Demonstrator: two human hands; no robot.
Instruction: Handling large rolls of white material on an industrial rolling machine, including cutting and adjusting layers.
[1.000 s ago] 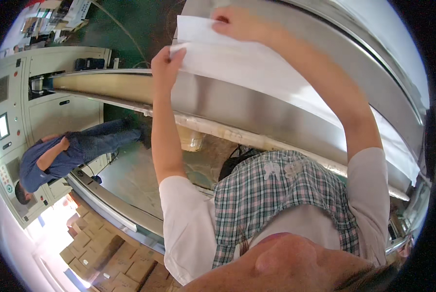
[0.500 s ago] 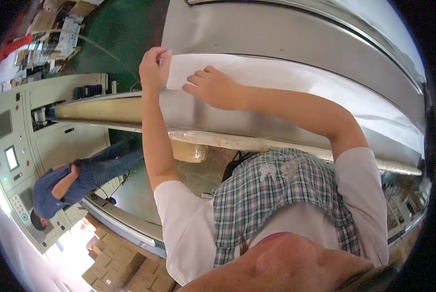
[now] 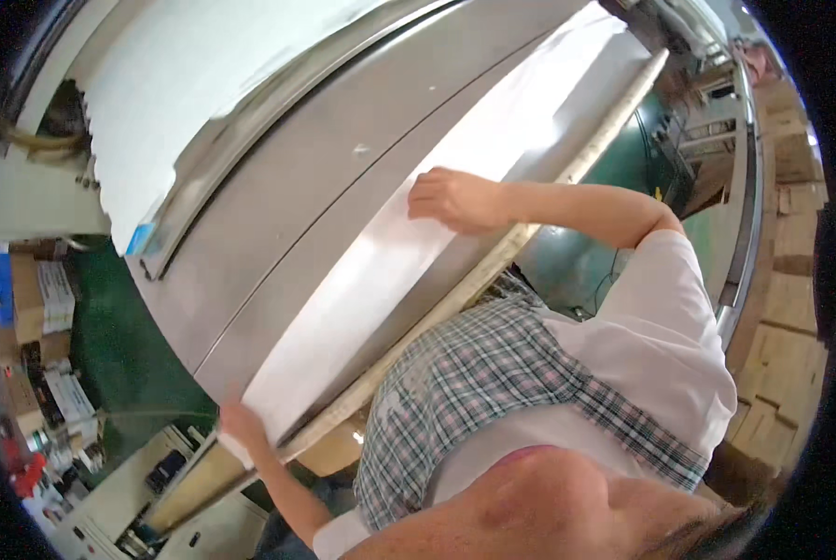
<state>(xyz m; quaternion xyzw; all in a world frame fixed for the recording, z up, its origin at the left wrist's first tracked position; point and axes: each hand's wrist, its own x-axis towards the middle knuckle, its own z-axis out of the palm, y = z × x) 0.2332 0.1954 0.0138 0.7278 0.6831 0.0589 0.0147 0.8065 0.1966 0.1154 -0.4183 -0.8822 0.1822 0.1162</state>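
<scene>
- The left grip [image 3: 241,425] is reaching to the near left end of the white sheet; it is blurring, so I cannot tell how far the fingers are closing or whether they are pinching the edge.
- The right grip [image 3: 451,199] is lying palm-down over the sheet's middle, fingers loosely curling and partway open; no pinch is showing, so it is probably steadying or smoothing rather than lifting.
- The white sheet [image 3: 362,289] is stretching in a long strip along the metal surface [image 3: 278,224]; the wide spacing of the grips is likely helping it stay straight.
- The pale bar [image 3: 493,264] is running along the surface's near edge, between the sheet and the checked apron [image 3: 474,373], perhaps cushioning the person leaning there.
- Beyond, a wider white piece [image 3: 213,65] is spreading at upper left, well apart from both grips.
- Cardboard boxes [image 3: 780,359] are standing off to the right.
</scene>
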